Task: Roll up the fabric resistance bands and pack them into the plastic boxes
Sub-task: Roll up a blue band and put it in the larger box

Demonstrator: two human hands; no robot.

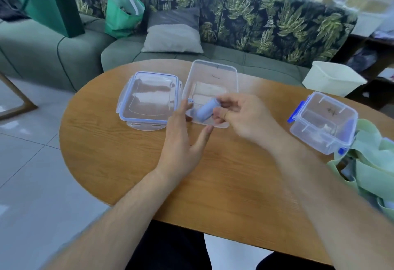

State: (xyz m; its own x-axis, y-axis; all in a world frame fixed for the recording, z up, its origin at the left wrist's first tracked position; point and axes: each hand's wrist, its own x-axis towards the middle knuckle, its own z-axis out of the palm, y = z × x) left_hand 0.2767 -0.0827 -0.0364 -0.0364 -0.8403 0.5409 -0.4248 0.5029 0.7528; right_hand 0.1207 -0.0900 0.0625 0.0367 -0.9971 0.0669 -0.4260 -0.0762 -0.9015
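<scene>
Wood-grain desk (128, 173), oval top, matte brown. Pale glossy floor tiles (32, 163) to its left. Behind it is a green upholstered sofa (42, 56) with a leaf-print back, carrying a grey cushion (173, 33) and a crinkled green bag (123, 14).

Blue band (205, 111): fabric, rolled into a tight cylinder and tilted, over the near end of the open box (213, 65). Its lower end dips inside the box by the near-left corner. Motion blur, so can't tell if it touches the bottom.

Right hand (245, 118): fingers and thumb curled in, pinching the upper end of the roll.

Left hand (183, 139): fingers straight and relaxed, holding nothing. Fingertips sit just beside the box's near-left corner and the thumb lies along the near wall. Can't tell if there is contact.

The open box is clear rigid plastic, rectangular with rounded corners, mid-desk. The lid (147, 97) lies flat just left of it: clear, with a blue seal strip round the rim and clip flaps on the edges.

Second box (324, 120): smaller, clear, lid on, blue clips, moulded dividers visible inside, on the desk's right side.

Green bands (373, 163): a loose heap of wide, flat, pale loops at the right edge, against the second box.

White tub (332, 80): opaque, squarish, beyond the desk's far right edge.
</scene>
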